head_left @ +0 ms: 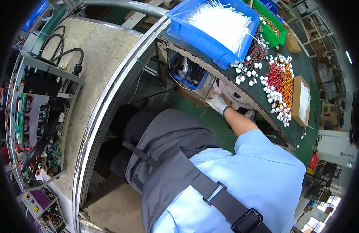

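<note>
Green worktop curves overhead, and beneath its edge sits a round white fan part. Right hand, white-gloved, reaches up against it; whether the fingers are closed on it I can't tell. Best to draw it out slowly, clear of the dangling wire bundles. Left hand is out of sight.

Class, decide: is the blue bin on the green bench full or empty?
Nearly full: the blue bin holds a heap of white cable ties reaching its rim.

Gloved right hand reaches under the bench edge; blue bin blocks at twelve o'clock, green floor open at nine
</note>
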The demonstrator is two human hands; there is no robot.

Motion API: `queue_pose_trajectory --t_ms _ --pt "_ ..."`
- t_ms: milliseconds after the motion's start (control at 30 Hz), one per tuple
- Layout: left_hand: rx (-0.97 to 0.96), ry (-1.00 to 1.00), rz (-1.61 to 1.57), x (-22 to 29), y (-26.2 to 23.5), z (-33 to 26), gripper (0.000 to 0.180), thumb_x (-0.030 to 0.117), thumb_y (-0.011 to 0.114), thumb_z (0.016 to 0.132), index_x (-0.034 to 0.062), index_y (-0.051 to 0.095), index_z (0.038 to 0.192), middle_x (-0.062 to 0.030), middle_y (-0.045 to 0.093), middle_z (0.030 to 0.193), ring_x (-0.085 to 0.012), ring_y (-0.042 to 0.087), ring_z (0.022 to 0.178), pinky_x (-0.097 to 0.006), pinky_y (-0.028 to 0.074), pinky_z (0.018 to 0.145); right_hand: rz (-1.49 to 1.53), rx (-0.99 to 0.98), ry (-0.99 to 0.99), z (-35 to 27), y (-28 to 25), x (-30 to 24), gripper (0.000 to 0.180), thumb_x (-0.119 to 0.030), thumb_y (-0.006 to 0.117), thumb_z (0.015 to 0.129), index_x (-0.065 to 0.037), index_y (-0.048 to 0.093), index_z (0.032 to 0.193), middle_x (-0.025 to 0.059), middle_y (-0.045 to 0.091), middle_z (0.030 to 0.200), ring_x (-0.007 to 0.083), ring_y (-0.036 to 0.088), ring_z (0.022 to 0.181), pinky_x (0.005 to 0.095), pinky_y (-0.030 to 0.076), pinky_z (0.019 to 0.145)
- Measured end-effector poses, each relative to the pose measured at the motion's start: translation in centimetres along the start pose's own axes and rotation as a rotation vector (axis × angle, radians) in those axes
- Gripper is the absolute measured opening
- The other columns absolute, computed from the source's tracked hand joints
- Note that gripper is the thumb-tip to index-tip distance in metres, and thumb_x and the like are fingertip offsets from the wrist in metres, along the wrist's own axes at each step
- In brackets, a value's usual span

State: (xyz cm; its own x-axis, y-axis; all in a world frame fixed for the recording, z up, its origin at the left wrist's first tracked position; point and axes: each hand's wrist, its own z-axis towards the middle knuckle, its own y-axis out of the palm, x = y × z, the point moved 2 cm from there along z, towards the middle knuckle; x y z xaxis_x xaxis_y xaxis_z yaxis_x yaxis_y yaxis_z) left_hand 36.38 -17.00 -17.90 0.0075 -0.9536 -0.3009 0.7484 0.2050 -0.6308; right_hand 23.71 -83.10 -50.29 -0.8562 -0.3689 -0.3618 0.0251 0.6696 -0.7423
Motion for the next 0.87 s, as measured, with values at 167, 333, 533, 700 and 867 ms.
queue_pose_trajectory --t_ms 167,333,533,700,867 --pt "0.139 0.101 -0.117 2.4 -0.3 3.8 0.043 0.016 0.063 0.09 0.003 0.051 0.129 -0.0197 0.058 0.121 -0.0331 0.062 0.101 -0.044 0.049 0.09 -0.065 -0.186 -0.046 -3.4 2.0 -1.0 0.039 -0.038 0.057 0.082 -0.008 0.07 0.104 0.0178 0.067 0.106 0.0341 0.062 0.103 0.0414 0.046 0.092" --pt "0.07 0.179 -0.76 10.7 3.8 8.2 0.042 0.005 0.064 0.088 -0.0007 0.051 0.128 -0.02 0.054 0.128 -0.0359 0.058 0.11 -0.045 0.048 0.096 -0.156 -0.287 -0.17 -6.9 2.7 -0.2 0.035 -0.035 0.057 0.083 -0.005 0.071 0.095 0.0192 0.068 0.097 0.0357 0.063 0.094 0.0436 0.048 0.086" --pt "-0.126 0.448 -1.1 24.1 8.5 11.1 0.032 0.005 0.062 0.088 -0.0002 0.058 0.119 -0.0163 0.064 0.108 -0.0285 0.062 0.092 -0.038 0.049 0.08 0.005 -0.11 -0.134 -10.1 -0.2 -1.6 0.035 -0.035 0.06 0.083 -0.006 0.071 0.099 0.0172 0.069 0.095 0.0323 0.065 0.093 0.0418 0.048 0.084" --pt "-0.362 0.367 -1.243 26.0 10.3 11.7 0.028 0.007 0.064 0.085 0.0002 0.062 0.112 -0.0138 0.061 0.095 -0.0269 0.059 0.081 -0.037 0.048 0.07 0.079 -0.105 -0.131 -12.5 0.2 -1.7 0.035 -0.034 0.059 0.085 -0.005 0.069 0.102 0.0159 0.068 0.096 0.0304 0.065 0.093 0.0414 0.048 0.083" --pt "-0.497 0.301 -1.311 25.8 11.5 11.5 0.031 0.011 0.062 0.09 -0.0006 0.06 0.118 -0.0142 0.059 0.105 -0.0223 0.058 0.09 -0.031 0.048 0.079 0.114 -0.131 -0.286 -16.2 -2.6 -6.5 0.037 -0.036 0.057 0.086 -0.005 0.067 0.104 0.0188 0.066 0.102 0.0291 0.064 0.098 0.0417 0.047 0.086"
